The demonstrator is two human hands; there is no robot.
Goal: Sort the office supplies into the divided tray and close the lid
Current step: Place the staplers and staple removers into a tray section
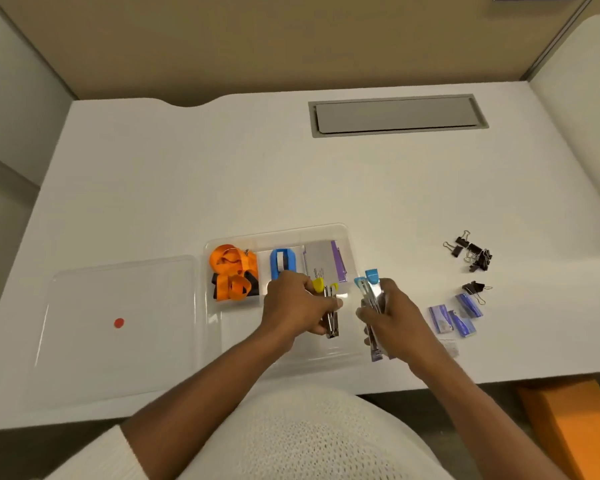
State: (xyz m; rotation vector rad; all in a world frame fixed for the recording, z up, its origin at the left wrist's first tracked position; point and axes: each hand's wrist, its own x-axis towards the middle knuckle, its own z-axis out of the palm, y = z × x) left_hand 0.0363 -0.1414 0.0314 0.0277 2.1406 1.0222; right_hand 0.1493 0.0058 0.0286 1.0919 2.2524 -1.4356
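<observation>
Your left hand point(293, 303) grips the yellow-tipped metal stapler point(329, 311), your right hand point(395, 318) the blue-tipped staplers point(373, 306); the bundle could slip, missing the clear divided tray point(343, 233) at nine o'clock.

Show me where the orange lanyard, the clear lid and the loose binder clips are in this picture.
orange lanyard point(234, 271): head view, on its coiled strap.
clear lid point(118, 358): head view, on its flat panel.
binder clips point(478, 258): head view, on the black cluster.

tray point(342, 237): clear, open, under left hand point(293, 304) | lid point(118, 358): flat, left of it | yellow stapler point(329, 315): in left hand | blue staplers point(373, 306): in right hand point(399, 323) | clips point(473, 254), staple boxes point(456, 317): right of right hand
</observation>
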